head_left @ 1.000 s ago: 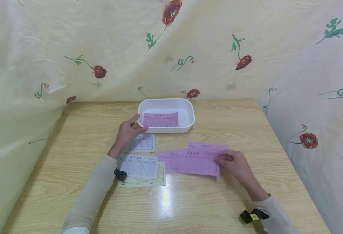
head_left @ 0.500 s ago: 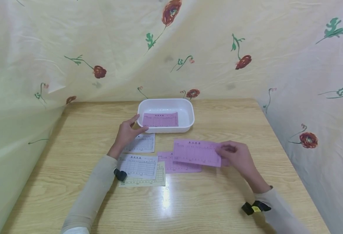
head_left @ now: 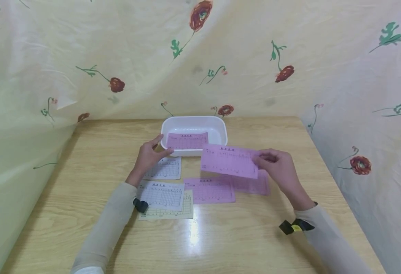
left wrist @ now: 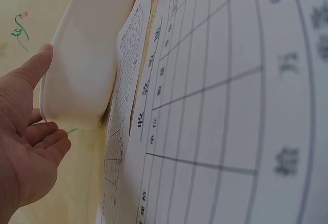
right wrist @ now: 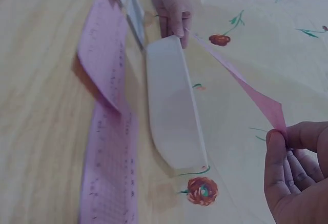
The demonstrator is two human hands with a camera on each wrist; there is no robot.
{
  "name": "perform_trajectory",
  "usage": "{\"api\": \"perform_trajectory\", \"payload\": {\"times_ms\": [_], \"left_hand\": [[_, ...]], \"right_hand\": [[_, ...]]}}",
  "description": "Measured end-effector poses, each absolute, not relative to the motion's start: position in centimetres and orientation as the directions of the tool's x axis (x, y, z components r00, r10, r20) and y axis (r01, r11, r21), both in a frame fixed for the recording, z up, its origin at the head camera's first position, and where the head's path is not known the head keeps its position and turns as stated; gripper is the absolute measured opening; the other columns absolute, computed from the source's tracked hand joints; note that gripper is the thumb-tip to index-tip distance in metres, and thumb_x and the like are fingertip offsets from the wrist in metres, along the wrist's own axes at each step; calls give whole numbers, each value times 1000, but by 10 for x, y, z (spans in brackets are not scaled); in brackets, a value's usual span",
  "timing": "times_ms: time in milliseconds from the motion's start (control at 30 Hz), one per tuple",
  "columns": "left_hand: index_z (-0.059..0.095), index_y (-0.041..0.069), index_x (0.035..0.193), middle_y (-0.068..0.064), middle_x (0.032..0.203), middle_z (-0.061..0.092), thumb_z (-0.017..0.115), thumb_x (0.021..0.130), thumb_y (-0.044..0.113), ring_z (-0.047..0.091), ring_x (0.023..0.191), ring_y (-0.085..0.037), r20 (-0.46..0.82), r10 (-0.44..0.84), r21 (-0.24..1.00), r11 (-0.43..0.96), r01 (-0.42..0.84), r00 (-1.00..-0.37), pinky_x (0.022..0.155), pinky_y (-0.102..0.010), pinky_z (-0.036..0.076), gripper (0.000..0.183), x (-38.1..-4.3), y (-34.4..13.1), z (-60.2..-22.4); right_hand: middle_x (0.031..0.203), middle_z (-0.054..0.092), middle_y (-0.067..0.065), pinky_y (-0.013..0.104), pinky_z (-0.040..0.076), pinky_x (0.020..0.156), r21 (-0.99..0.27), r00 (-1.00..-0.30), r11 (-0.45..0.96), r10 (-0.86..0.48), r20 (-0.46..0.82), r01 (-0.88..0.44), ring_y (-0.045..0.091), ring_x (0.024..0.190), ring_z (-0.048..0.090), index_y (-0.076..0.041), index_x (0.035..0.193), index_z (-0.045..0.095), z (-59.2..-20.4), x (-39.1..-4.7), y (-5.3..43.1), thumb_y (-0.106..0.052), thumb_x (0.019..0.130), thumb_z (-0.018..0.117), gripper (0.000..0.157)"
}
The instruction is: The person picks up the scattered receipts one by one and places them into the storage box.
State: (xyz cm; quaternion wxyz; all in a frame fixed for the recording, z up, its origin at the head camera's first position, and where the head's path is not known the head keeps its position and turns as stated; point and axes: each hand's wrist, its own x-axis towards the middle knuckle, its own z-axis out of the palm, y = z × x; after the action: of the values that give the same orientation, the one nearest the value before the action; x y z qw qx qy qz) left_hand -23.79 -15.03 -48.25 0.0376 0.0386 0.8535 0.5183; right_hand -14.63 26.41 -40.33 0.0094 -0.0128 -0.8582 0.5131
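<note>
Nearest to me on the wood-grain table [head_left: 241, 236], my head view shows a yellow slip [head_left: 188, 209] partly under a front white slip [head_left: 163, 196]. Just right of them lies a flat-looking pink slip [head_left: 210, 191], with a second pink slip [head_left: 255, 184] beside it; only my right wrist camera reveals a pink edge bowing up off the wood.

Beyond, the right hand [head_left: 278, 165] pinches a raised pink slip [head_left: 229, 161] by its right end. From above, it seems to overlap the tray's near rim; the right wrist view catches it almost edge-on, well clear of the table.

A rear white slip [head_left: 167, 168] lies before the white tray [head_left: 217, 137], whose near left corner the left hand [head_left: 149, 154] grips. Its curled lower fingers I see only through the left wrist camera. The head view alone shows me the boxed pink slip [head_left: 186, 141] inside. Floral cloth [head_left: 145, 45] hangs behind.
</note>
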Motion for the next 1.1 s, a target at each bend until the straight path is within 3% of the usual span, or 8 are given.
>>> {"api": "perform_trajectory", "payload": {"times_ms": [133,333,600,1100], "left_hand": [[40,13,157,-4,164,35,82,85,48,32,151,-31,-23,106,888,458,28,-994,121,-48,35,91,-238,-150,-483],[40,13,157,-4,164,35,82,83,51,32,152,-30,-23,107,886,462,29,-994,121,-47,36,93,-238,-151,-483],[40,14,157,-4,164,35,81,81,58,33,151,-32,-17,112,887,460,36,-994,122,-49,35,97,-238,-152,-485],[42,13,156,-4,164,36,82,84,50,34,151,-31,-15,104,890,455,34,-994,120,-49,37,91,-239,-152,-485]], "right_hand": [[99,75,9,26,64,76,-901,-999,432,43,-13,31,8,83,73,5,119,70,-400,-158,261,-24,96,74,37],[104,73,13,26,63,79,-917,-998,397,54,-27,46,9,85,73,5,122,69,-397,-176,257,-24,96,75,40],[98,74,4,26,63,80,-935,-999,355,44,-14,28,9,83,73,7,122,67,-401,-201,248,-20,95,76,39],[92,74,0,25,63,79,-970,-998,238,-49,36,-46,10,82,74,12,122,65,-399,-249,230,-9,94,74,36]]}}
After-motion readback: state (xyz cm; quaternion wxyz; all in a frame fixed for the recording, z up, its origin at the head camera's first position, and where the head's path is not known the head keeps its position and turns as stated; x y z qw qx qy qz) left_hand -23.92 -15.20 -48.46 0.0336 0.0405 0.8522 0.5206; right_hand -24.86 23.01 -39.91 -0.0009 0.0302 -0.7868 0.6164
